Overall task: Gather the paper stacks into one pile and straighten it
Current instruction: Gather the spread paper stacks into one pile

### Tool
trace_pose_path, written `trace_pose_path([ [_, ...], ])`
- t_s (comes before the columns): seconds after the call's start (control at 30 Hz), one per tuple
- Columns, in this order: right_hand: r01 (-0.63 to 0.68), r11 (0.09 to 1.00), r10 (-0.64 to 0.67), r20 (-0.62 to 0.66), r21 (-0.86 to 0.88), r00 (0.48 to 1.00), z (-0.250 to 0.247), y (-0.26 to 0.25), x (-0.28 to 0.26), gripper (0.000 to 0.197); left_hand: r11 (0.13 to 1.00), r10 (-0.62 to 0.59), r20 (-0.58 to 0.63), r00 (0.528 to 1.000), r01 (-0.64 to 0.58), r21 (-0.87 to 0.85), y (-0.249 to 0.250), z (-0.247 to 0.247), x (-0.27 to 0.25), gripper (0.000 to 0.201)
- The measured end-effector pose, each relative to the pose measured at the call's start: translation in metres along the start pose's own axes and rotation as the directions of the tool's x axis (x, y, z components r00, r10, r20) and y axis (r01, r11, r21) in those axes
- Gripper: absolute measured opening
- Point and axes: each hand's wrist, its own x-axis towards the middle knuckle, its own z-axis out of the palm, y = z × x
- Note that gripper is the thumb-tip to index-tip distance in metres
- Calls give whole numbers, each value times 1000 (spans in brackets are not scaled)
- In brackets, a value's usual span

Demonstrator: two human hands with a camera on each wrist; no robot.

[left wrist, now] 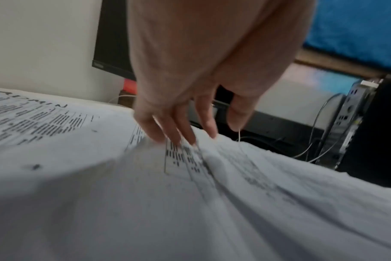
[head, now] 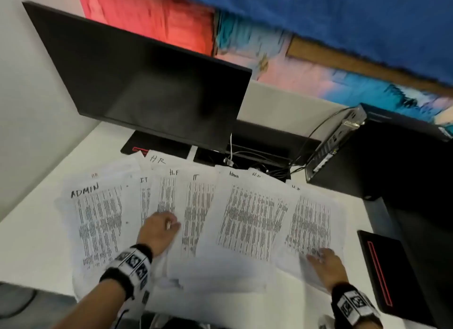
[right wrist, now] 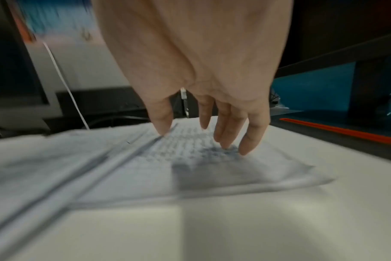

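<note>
Papers, printed, fanned in overlapping sheets across the white desk [head: 34, 250] in front of the monitor [head: 147, 90]. Left of the monitor's centre: the sheet marked ADMIN [head: 98, 220]. Just right of it, my left hand [head: 159, 230], fingers straight, tips pressing the sheets. Far right of the monitor, my right hand [head: 327, 262], relaxed, fingertips touching the last sheet [head: 310, 220], near the mini PC [head: 333, 142].

A white desk [head: 44, 245] carries overlapping printed paper sheets [head: 247, 220], a monitor [head: 147, 83] and a black pad [head: 389, 274].
</note>
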Motion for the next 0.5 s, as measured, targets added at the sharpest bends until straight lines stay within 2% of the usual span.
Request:
trace_pose_path([
  [0.07, -114, 991, 111, -40, -76, 993, -7, 7, 5, 80, 979, -148, -183, 972, 170, 112, 3, 2, 4, 26],
  [0.13, -269, 961, 265, -59, -70, 963, -16, 12, 5, 98, 940, -299, -292, 908, 333, 73, 10, 0, 1, 43],
  [0.2, -368, 928, 365, -61, -50, 929, -20, 19, 7, 112, 918, -377, -312, 872, 396, -3, 11, 3, -3, 55],
  [0.27, -373, 927, 374, -45, 40, 926, -20, 27, 20, 119, 916, -398, -291, 870, 390, -89, 3, 7, -2, 64],
  [0.33, -312, 936, 313, 22, 164, 949, -22, 21, 28, 110, 915, -402, -238, 884, 384, -120, -2, 9, 1, 70],
  [0.43, -291, 914, 273, 101, 282, 957, -24, 10, 33, 81, 934, -358, -191, 914, 347, -87, -3, 13, 3, 71],
  [0.5, -242, 922, 227, 84, 301, 970, -26, -5, 31, 69, 936, -350, -170, 921, 336, -109, 1, 13, 4, 77],
])
